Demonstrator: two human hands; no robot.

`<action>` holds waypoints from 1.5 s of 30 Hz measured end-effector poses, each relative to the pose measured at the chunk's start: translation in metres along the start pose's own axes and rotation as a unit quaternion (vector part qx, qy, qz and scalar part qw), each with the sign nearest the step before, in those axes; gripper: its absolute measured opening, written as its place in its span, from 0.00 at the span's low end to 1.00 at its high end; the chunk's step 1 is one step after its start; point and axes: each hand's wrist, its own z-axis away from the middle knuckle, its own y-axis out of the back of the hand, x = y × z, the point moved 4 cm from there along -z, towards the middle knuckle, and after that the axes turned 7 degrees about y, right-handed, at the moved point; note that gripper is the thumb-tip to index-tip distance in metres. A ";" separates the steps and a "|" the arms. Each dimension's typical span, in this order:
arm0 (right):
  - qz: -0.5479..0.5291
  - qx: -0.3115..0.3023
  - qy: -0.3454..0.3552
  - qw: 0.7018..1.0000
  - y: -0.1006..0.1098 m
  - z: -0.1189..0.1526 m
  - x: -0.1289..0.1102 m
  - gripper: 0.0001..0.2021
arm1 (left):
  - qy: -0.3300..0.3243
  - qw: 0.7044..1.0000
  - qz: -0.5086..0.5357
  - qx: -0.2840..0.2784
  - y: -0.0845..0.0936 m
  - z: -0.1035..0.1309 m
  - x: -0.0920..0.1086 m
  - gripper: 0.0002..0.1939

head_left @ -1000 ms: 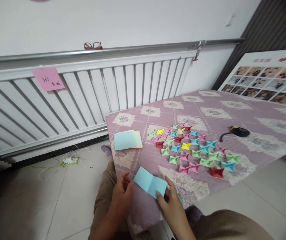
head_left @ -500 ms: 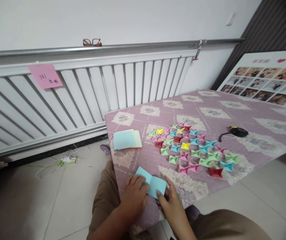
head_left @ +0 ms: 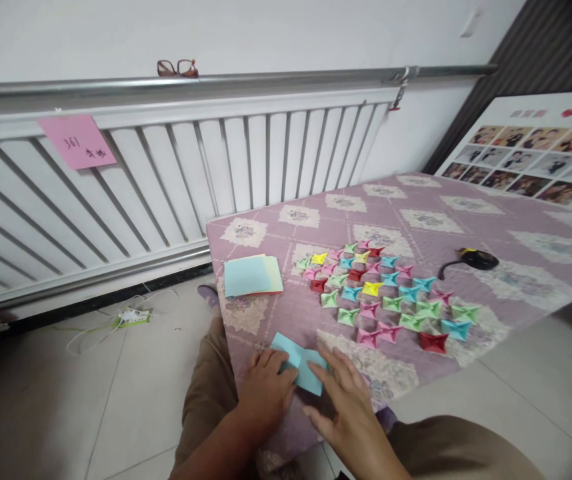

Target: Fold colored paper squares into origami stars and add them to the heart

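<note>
A light blue paper (head_left: 310, 375) with a crease down its middle lies near the front edge of the table. My left hand (head_left: 267, 387) grips its left part, fingers bent over the sheet. Over the paper's right part is my right hand (head_left: 349, 400), its fingers apart and the thumb off the paper. Several folded paper pieces (head_left: 372, 289) in pink, green, blue, yellow and red stand in rows beyond my hands. To their left lies a stack of square paper sheets (head_left: 251, 276), light blue on top.
A patterned purple cloth covers the table (head_left: 286, 230). A black object (head_left: 479, 259) with a yellow part lies at the right. Behind are a radiator (head_left: 261, 160), a rail with glasses (head_left: 177, 68), and a photo board (head_left: 531, 157). A power strip (head_left: 133, 317) lies on the floor.
My right hand has let go of the paper's right edge, spread its fingers and moved over the sheet. My left hand stays on the paper. The view has shifted slightly.
</note>
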 end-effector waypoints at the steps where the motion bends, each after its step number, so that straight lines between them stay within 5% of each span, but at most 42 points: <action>1: 0.030 -0.031 0.021 0.999 -0.003 0.000 -0.002 0.27 | -0.001 1.000 -0.001 0.002 -0.001 0.000 0.000 0.11; 4: 0.109 -0.070 0.047 0.990 -0.014 -0.001 0.001 0.24 | -0.004 1.000 -0.007 0.009 -0.003 -0.001 -0.001 0.11; 9: 0.143 -0.007 0.061 0.988 -0.019 -0.001 0.016 0.14 | -0.007 0.999 0.015 0.046 -0.005 0.001 -0.003 0.13; 21: 0.169 0.009 0.068 0.983 -0.013 0.011 0.050 0.13 | -0.013 0.997 0.035 0.061 -0.002 0.001 -0.004 0.23; 34: 0.177 0.038 0.002 0.983 -0.012 0.008 0.024 0.13 | -0.008 0.997 0.056 0.060 0.004 0.005 0.002 0.16; 45: 0.167 0.057 0.015 0.984 -0.019 0.009 0.020 0.11 | -0.001 0.993 0.031 0.116 0.004 0.007 -0.003 0.25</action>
